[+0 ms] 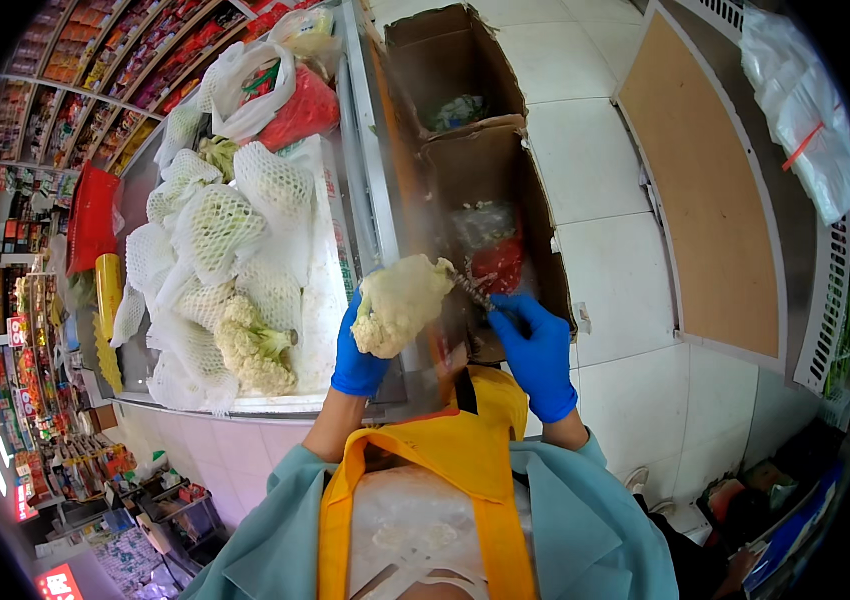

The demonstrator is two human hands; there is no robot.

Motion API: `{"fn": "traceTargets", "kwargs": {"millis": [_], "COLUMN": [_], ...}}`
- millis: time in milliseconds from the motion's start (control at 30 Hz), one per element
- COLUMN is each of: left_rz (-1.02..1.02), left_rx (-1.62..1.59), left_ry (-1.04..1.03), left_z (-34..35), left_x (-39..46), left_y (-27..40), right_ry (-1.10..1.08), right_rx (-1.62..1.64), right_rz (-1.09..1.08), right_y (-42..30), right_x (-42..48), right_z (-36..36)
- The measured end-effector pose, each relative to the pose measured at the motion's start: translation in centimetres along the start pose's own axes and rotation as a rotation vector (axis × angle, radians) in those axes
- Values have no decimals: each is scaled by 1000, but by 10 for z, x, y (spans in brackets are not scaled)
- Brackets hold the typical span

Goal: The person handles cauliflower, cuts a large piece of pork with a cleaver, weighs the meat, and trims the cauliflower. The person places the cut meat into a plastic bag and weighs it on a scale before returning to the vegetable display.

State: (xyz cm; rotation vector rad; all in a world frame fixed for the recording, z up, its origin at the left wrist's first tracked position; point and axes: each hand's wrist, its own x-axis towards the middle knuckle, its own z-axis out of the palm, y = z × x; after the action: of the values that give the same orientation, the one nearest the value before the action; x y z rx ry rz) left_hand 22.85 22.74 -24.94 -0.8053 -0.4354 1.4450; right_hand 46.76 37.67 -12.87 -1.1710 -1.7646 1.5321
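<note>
My left hand [359, 352], in a blue glove, holds a head of cauliflower [404, 304] over the metal edge of the display case. My right hand [533, 349], gloved in blue too, grips a thin metal tool [473, 289], blurred, whose far end points at the cauliflower's right side; its kind is unclear. A bare cauliflower [256, 349] lies at the near end of the white foam tray [320, 262]. Several more, in white foam netting [218, 229], are heaped behind and to its left.
Two open cardboard boxes [470, 150] stand on the tiled floor right of the case, holding plastic and scraps. White and red plastic bags [301, 109] lie at the case's far end. A tan board [702, 180] is at right. Another person's shoe [636, 480] shows at lower right.
</note>
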Motion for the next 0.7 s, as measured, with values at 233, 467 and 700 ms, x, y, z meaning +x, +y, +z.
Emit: {"fn": "traceTargets", "kwargs": {"millis": [233, 467, 700], "left_rz": [644, 583, 601], "left_rx": [1466, 1315, 1275], "left_ry": [170, 191, 182], "left_z": [33, 21, 29], "left_x": [17, 10, 12], "left_y": [-96, -61, -80], "right_ry": [17, 82, -68], "right_rx": [-194, -145, 110], "right_rz": [-128, 31, 3], "right_y": [-8, 19, 4], "right_x": [-1, 12, -3], "right_z": [11, 8, 7]}}
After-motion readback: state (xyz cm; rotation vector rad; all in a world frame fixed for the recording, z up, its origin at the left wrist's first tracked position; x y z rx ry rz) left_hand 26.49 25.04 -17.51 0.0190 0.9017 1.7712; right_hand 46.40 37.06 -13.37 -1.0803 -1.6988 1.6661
